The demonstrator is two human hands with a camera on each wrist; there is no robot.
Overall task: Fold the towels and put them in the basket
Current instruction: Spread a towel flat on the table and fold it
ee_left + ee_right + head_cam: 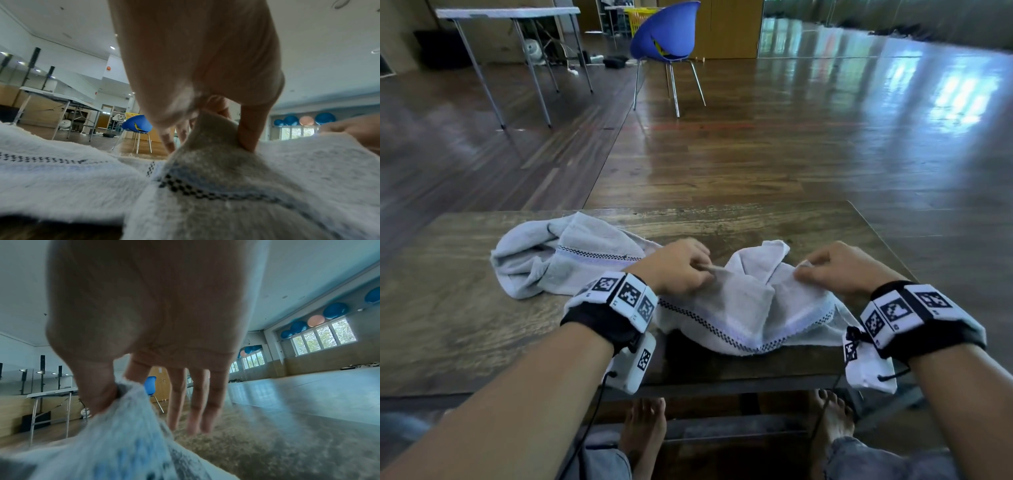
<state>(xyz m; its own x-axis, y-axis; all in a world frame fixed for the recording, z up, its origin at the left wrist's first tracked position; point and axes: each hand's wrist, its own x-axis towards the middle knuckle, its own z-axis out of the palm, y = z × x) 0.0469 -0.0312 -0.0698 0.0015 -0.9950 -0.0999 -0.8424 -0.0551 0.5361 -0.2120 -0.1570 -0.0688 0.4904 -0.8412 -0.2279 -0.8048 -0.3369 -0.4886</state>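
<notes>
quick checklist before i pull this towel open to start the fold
1. Left hand pinches the near towel: ok.
2. Right hand pinches the same towel's edge: ok, thumb and forefinger only in the right wrist view.
3. Towel spread flat: not ok, it is bunched between the hands.
4. Second towel out of the way: cannot tell, it lies crumpled close by the left hand and may touch.
5. Table space beyond the towel: ok.
6. Basket within reach: cannot tell, none beside the table.

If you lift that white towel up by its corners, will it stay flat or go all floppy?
Probably floppy: the towel already sags and bunches between the left hand and right hand. It looks light, since fingertip pinches hold it up.
</notes>
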